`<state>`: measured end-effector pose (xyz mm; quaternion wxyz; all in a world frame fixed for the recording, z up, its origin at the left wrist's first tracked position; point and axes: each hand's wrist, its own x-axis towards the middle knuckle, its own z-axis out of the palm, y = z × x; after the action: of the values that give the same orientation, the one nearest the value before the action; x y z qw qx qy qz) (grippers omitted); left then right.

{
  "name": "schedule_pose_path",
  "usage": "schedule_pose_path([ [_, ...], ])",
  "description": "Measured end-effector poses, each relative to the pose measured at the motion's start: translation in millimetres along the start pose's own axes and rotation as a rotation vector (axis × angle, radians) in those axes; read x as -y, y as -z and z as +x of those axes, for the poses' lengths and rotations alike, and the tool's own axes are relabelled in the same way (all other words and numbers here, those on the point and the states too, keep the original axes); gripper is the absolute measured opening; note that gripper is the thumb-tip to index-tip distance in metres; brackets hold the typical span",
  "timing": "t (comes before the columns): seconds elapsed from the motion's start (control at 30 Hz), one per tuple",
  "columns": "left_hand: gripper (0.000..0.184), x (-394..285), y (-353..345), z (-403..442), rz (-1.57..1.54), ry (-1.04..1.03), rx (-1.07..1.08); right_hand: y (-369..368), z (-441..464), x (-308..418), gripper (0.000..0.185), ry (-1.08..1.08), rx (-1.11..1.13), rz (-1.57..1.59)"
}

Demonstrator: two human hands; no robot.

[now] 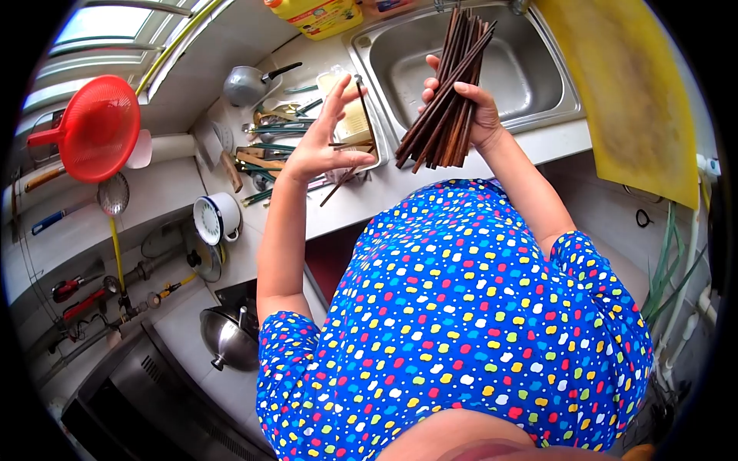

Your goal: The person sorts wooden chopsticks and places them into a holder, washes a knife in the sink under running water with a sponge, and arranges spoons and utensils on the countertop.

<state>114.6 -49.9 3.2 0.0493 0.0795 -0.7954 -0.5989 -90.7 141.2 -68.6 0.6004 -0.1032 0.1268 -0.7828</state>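
Note:
A thick bundle of dark brown chopsticks is held in my right hand, over the near left edge of the steel sink. My left hand is raised over the counter with its fingers spread. A few loose chopsticks show beside and behind its fingers, near a pale tray. Left of that hand, spoons, forks and green-handled cutlery lie spread on the counter.
A grey pot and a yellow container stand at the back. A white enamel mug sits at the counter's left edge. A red strainer hangs left. A yellow board is right of the sink.

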Motion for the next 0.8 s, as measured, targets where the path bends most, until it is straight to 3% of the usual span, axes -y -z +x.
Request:
schedule_pose_path([
  [0.17,0.102,-18.7,16.8,-8.1,-0.106,0.082,0.296,-0.5,-2.2,1.1,0.065,0.02,-0.048,0.023],
  [0.27,0.112,-35.5,38.1,-29.5,-0.078,0.254,0.516,2.1,-3.8,2.9,0.061,0.05,-0.096,0.041],
  [0.33,0.092,-42.7,40.9,-35.0,-0.078,0.164,0.458,5.7,-3.1,3.9,0.059,0.064,-0.088,0.059],
  [0.37,0.092,-46.6,39.8,-33.2,-0.078,0.162,0.469,6.6,-2.3,4.0,0.05,0.075,-0.075,0.085],
  [0.43,0.071,-58.1,38.5,-26.8,0.177,0.096,0.364,7.7,-0.8,4.2,0.05,0.071,-0.08,0.1],
  [0.47,0.043,-64.9,30.1,-20.9,0.186,0.055,0.255,7.7,0.7,3.8,0.05,0.057,-0.078,0.116],
  [0.57,0.019,-78.8,-2.5,6.4,0.382,-0.055,0.065,7.3,4.3,-0.2,0.05,0.045,-0.08,0.12],
  [0.67,0.027,-82.0,-33.4,33.6,0.705,-0.165,0.125,4.5,5.5,-3.8,0.049,0.021,-0.087,0.131],
  [0.8,0.034,-77.4,-58.7,52.6,0.794,-0.105,0.203,3.1,6.6,-5.4,0.045,0.007,-0.066,0.171],
])
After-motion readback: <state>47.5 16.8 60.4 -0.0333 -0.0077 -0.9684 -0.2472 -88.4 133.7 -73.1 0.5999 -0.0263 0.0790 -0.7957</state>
